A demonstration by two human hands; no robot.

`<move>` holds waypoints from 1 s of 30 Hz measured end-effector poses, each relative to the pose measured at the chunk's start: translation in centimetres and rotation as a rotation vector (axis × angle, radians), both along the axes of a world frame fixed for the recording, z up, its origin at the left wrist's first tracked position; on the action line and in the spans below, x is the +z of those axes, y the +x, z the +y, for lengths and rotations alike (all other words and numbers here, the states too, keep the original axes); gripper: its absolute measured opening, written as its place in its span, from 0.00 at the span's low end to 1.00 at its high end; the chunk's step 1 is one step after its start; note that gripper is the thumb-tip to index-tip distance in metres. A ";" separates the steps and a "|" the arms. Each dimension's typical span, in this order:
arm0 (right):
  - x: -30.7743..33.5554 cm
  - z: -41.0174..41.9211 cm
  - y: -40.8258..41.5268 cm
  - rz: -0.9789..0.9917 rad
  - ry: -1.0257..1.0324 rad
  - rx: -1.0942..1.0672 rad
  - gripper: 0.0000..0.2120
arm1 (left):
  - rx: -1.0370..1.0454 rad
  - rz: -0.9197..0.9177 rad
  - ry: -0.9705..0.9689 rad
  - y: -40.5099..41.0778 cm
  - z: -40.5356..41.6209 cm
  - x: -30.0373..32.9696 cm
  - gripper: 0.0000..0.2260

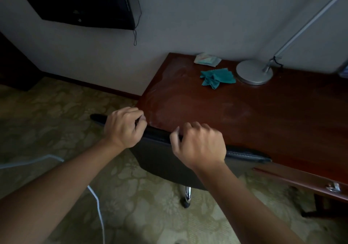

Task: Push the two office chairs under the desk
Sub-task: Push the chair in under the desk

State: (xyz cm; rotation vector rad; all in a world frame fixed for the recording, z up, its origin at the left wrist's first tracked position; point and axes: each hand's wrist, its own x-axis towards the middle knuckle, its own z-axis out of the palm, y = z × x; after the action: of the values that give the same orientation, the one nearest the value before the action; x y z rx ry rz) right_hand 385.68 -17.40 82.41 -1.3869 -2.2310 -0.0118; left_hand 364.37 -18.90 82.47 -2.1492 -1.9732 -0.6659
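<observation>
1. Chair (160, 160): a black office chair whose backrest top edge runs slantwise under both hands, its upper rim touching or just beside the near edge of the worktop (254, 115).
2. Left hand (123, 126) grips the top of the backrest toward its left end, fingers curled over the far side and the thumb on the near side.
3. Right hand (200, 143) grips the same rim further right, fingers hooked over the top, thumb tip showing at the near side. The two hands are apart, with a short stretch of black rim between them.
4. Below the hands, the dark back panel drops away to a chrome leg (187, 193) ending in a black castor on the patterned carpet (56, 111).
5. Only one chair can be seen; whether its seat is under the worktop cannot be told, since the backrest hides it.
6. Beyond the hands, on the reddish-brown worktop, a crumpled teal cloth (217, 77) lies just beside the round grey base of a lamp (254, 72), whose thin arm rises to the upper right.
7. Behind the cloth, near the wall, lies a small pale packet (207, 60).
8. Right of the right hand, a metal handle (333, 187) sits on the worktop's front drawer.
9. Left of the left forearm, a white cable (98, 202) trails over the carpet.
10. Far above the left hand, a dark screen (81, 2) hangs on the wall with a thin cord dangling.
</observation>
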 end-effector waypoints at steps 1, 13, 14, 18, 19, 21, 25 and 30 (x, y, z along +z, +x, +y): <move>0.0 0.1 -0.1 0.011 0.009 0.009 0.18 | -0.014 0.011 0.007 -0.2 0.3 0.0 0.16; -0.5 1.5 -1.6 0.013 0.141 -0.002 0.17 | -0.077 -0.015 0.076 -2.1 2.7 -0.2 0.16; -0.4 1.2 -1.5 0.009 0.138 -0.011 0.16 | -0.064 -0.021 0.078 -2.0 2.3 -0.2 0.16; -0.7 0.2 -1.1 -0.004 0.096 -0.039 0.16 | -0.013 -0.039 0.067 -1.3 1.0 -0.5 0.14; -0.8 -0.1 -0.9 -0.004 0.091 -0.048 0.16 | -0.012 -0.043 0.060 -1.1 0.6 -0.6 0.13; -0.8 -0.7 -0.6 -0.009 0.088 -0.071 0.16 | -0.006 -0.039 0.054 -0.7 0.1 -0.6 0.13; -0.6 -2.2 -0.2 -0.045 0.011 -0.105 0.16 | -0.008 -0.033 -0.021 -0.3 -1.2 -0.5 0.12; -0.1 -4.2 1.0 0.074 -0.167 -0.160 0.13 | 0.000 -0.016 -0.128 0.0 -2.0 -0.2 0.11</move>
State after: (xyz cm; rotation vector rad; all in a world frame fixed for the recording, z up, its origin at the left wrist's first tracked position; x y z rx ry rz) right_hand 386.69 -21.60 82.35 -1.6255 -2.0951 0.1709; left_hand 364.42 -20.85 82.30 -2.2219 -2.0767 -0.5735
